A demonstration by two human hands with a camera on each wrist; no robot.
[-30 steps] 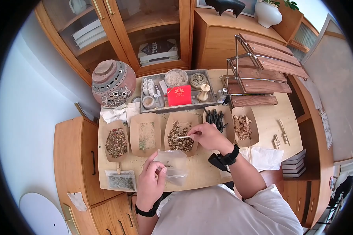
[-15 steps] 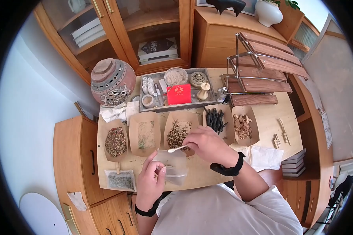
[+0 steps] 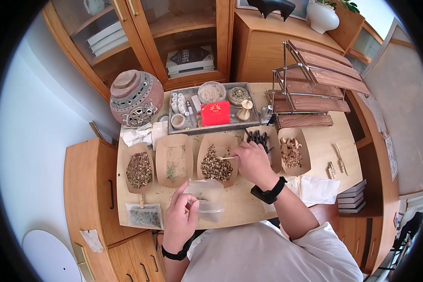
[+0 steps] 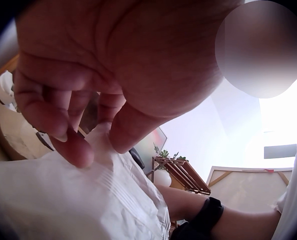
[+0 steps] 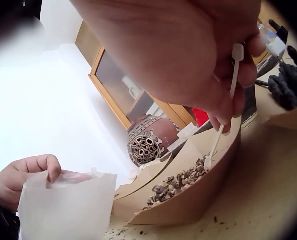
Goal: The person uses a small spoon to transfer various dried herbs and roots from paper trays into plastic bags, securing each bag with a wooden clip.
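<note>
My right hand [image 3: 253, 161] pinches a small white spoon [image 3: 226, 158] [image 5: 224, 116], its tip dipped in the brown dried bits of the middle paper tray [image 3: 215, 165] [image 5: 188, 200]. My left hand [image 3: 179, 220] [image 4: 88, 135] pinches the open rim of a clear plastic bag [image 3: 207, 199] [image 4: 78, 200] [image 5: 63, 205], held up near the table's front edge. Both wrists wear black bands.
Several paper trays of dried herbs stand in a row on the wooden table [image 3: 324, 145]. A grey tray [image 3: 207, 129] with jars and a red box [image 3: 215, 113] lies behind them, a clay burner [image 3: 136, 98] at the left, a wooden rack [image 3: 315, 84] at the right. A filled bag [image 3: 145, 217] lies front left.
My right hand carried the spoon from the tray down to the bag's mouth, then back up into the middle tray. The left hand kept holding the bag still.
</note>
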